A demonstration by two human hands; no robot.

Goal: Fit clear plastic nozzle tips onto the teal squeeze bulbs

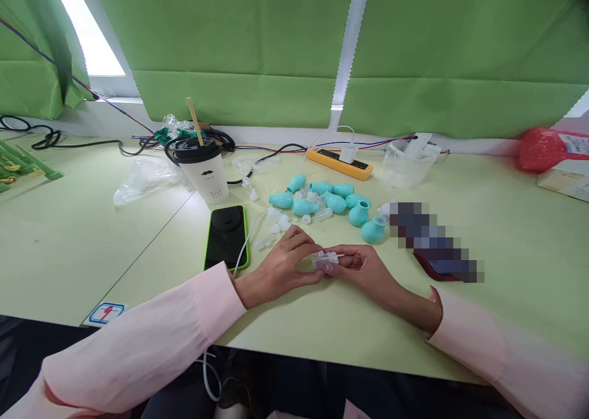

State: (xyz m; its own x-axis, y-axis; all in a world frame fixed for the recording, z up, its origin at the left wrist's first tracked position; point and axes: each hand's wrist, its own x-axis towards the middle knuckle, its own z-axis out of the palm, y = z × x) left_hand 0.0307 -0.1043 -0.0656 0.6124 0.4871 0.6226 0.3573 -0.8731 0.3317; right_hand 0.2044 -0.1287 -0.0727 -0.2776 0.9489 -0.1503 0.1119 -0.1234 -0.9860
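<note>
Between my two hands, just above the table near its front edge, is a small clear plastic part point(324, 261). My left hand point(288, 265) pinches it from the left with thumb and fingers. From the right, my right hand point(363, 269) grips the same part, its fingers curled. Beyond my hands lie several turquoise bulbs point(305, 207), one of them point(373, 229) nearest to my right hand. Small translucent white pieces point(278, 220) are scattered among and in front of the bulbs, close to my left fingertips.
A phone with a green edge point(226, 238) and a white cup with a straw point(207, 176) stand left. An orange power strip point(339, 163) and a clear container point(407, 164) are behind. A dark phone point(437, 265) lies right. A white cable passes by my left wrist.
</note>
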